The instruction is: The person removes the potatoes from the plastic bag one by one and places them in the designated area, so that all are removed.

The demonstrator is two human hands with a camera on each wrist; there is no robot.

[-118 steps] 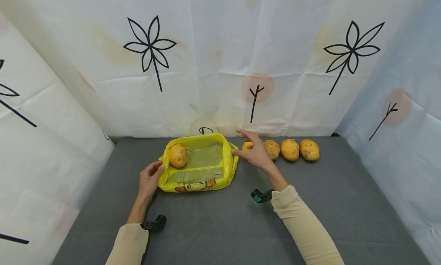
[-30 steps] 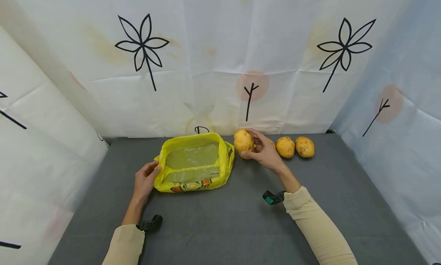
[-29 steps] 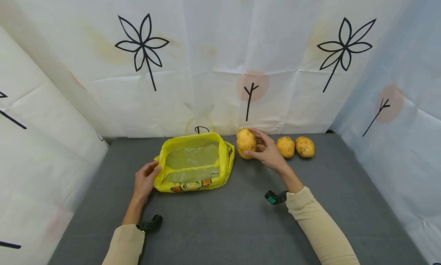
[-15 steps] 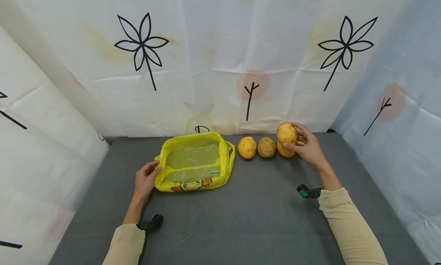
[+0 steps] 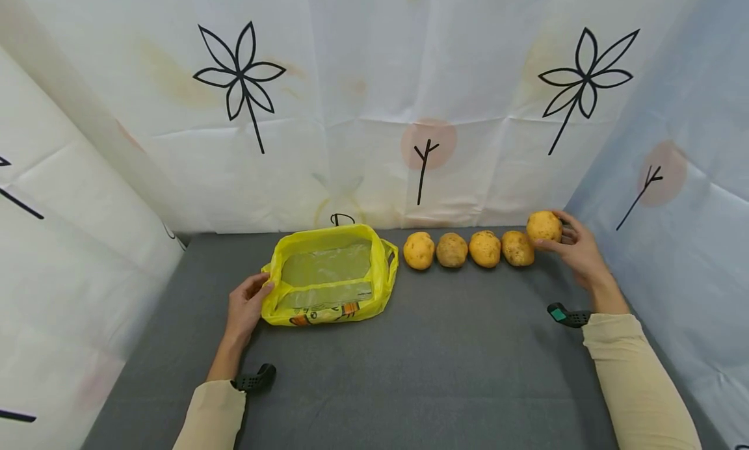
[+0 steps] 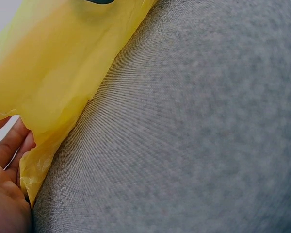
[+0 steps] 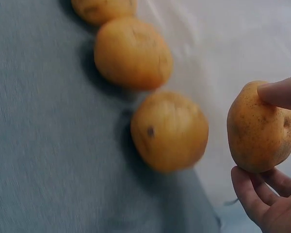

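Observation:
A yellow plastic bag [image 5: 330,317] lies with its mouth spread wide, its greenish see-through bottom showing. My left hand [image 5: 246,305] pinches the bag's left edge; in the left wrist view the fingers reach behind the thin yellow film [image 6: 53,87]. At the right end of a row of potatoes, my right hand [image 5: 579,248] holds a potato [image 5: 543,226] between thumb and fingers. The right wrist view shows this held potato [image 7: 257,131] with the thumb on top and fingers below, raised beside the row's last potato [image 5: 517,248].
Several potatoes stand in a line along the back of the grey table [image 5: 398,372], among them a potato [image 5: 419,251] near the bag's handle and a browner potato [image 5: 452,250]. White printed cloth [image 5: 374,112] walls the table at the back and both sides.
The potato that lay in the bag is now in my right hand, which has carried it rightward over the row to its right end. My left hand has stayed at the bag.

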